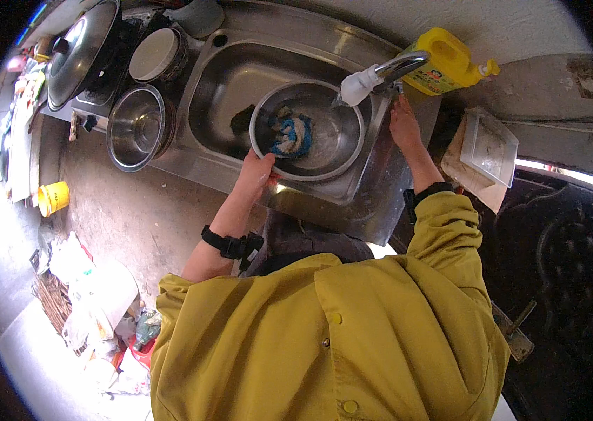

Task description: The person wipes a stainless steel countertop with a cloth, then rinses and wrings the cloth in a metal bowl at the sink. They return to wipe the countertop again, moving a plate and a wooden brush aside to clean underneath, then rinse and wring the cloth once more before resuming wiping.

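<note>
A stainless steel basin point(336, 152) rests in the right part of the metal sink point(212, 105). Inside it lies a crumpled blue and white cloth point(294, 137). My left hand point(257, 171) grips the basin's near-left rim, thumb on top. At the sink's right edge, my right hand point(406, 123) reaches up with its fingertips at the small tap handle point(399, 87); whether they close around it is unclear. The curved chrome tap point(404, 62) ends in a white wrapped nozzle point(358, 87) above the basin. A dark scouring pad point(243, 120) lies in the sink, left of the basin.
A yellow detergent jug point(436, 63) with a pump stands behind the tap. Left of the sink are stacked metal bowls point(138, 129), stacked plates point(154, 55) and a lidded wok point(83, 52) on a stove. A clear plastic container point(488, 147) sits at right; bags point(99, 294) lie on the floor.
</note>
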Tool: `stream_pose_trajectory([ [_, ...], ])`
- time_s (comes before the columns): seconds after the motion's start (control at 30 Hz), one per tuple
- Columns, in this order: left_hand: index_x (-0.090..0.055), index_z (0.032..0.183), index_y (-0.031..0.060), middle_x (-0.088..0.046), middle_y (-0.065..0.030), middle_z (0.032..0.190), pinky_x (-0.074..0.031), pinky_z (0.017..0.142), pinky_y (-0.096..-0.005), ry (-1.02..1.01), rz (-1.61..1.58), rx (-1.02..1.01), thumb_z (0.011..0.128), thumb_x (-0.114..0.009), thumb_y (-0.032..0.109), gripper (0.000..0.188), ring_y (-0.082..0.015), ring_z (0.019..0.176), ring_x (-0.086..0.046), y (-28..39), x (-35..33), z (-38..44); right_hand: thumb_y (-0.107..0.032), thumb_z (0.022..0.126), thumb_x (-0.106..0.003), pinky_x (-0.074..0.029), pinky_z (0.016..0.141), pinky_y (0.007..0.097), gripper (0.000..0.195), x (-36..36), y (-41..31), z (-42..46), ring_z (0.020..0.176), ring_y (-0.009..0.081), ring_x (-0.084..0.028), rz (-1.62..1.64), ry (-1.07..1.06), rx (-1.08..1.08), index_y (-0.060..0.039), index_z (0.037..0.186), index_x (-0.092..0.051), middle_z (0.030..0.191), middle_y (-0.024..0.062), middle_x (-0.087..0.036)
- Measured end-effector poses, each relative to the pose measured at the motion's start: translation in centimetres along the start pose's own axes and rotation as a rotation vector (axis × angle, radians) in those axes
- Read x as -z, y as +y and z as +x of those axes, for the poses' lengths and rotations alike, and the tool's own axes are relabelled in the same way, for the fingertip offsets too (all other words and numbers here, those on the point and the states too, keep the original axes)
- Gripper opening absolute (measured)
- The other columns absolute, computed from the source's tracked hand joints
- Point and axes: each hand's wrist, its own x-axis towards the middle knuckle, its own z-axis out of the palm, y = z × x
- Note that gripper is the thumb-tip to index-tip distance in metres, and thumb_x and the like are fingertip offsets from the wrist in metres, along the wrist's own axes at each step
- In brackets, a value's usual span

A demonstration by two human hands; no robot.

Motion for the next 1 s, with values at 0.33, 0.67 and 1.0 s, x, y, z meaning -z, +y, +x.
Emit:
stream_pose_trajectory([
  [0.33, -0.038, 0.117, -0.0028, -0.057, -0.0143, 0.085, -0.047, 0.043, -0.0297, -0.023, 0.029, -0.002, 0.084, -0.045, 0.01, 0.036, -0.0199, 0.053, -0.056, -0.8, 0.4, 0.8, -0.023, 0.093, -0.035, -0.041, 0.091, 0.046, 0.038, 0.6, -1.0, 0.3, 0.103, 0.0409, -0.052, 0.487, 0.229, -0.347, 0.0039, 0.111, -0.054, 0.11, 0.0258, -0.056],
  [0.67, -0.041, 0.111, 0.0019, -0.051, -0.0079, 0.079, -0.044, 0.04, -0.0283, -0.025, -0.066, -0.062, 0.083, -0.046, 0.009, 0.029, -0.0166, 0.051, -0.051, -2.3, 0.4, 2.1, -0.015, 0.09, -0.041, -0.047, 0.076, 0.038, 0.023, -0.6, -0.5, 1.4, 0.083, 0.0268, -0.06, 1.126, 0.138, -0.802, -0.0005, 0.094, -0.059, 0.088, 0.0152, -0.062],
  [1.0, -0.04, 0.115, 0.0042, -0.053, -0.0064, 0.079, -0.044, 0.038, -0.026, -0.015, 0.002, 0.0, 0.084, -0.047, 0.01, 0.033, -0.0151, 0.049, -0.052, -1.3, 0.2, 1.1, -0.013, 0.091, -0.048, -0.046, 0.085, 0.0364, 0.031, -1.0, -0.2, 2.1, 0.093, 0.0273, -0.054, 1.881, 0.183, -0.768, 0.0097, 0.111, -0.045, 0.105, 0.0193, -0.052],
])
